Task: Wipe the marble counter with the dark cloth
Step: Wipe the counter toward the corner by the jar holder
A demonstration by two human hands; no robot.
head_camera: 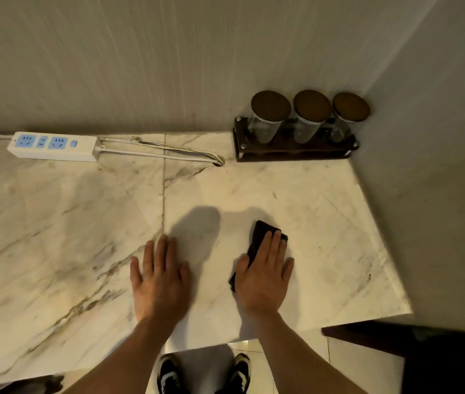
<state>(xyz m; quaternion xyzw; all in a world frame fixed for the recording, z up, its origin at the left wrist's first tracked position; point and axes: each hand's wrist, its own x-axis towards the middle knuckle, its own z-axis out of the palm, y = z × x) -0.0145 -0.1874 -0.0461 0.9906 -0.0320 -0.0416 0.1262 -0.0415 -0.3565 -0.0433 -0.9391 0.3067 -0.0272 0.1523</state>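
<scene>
The marble counter [63, 223] is pale with grey-brown veins and a seam running front to back. A folded dark cloth [259, 233] lies on it right of centre. My right hand [264, 275] rests flat on top of the cloth, fingers stretched forward, pressing it to the marble; only the cloth's far end and left edge show. My left hand [158, 275] lies flat on the bare marble to the left of the cloth, palm down, fingers together, holding nothing.
A white power strip [52, 146] with blue sockets lies at the back left, its cable [168, 153] running right into a hole. Three lidded glass jars in a dark rack [293, 150] stand in the back right corner. A wall bounds the right side.
</scene>
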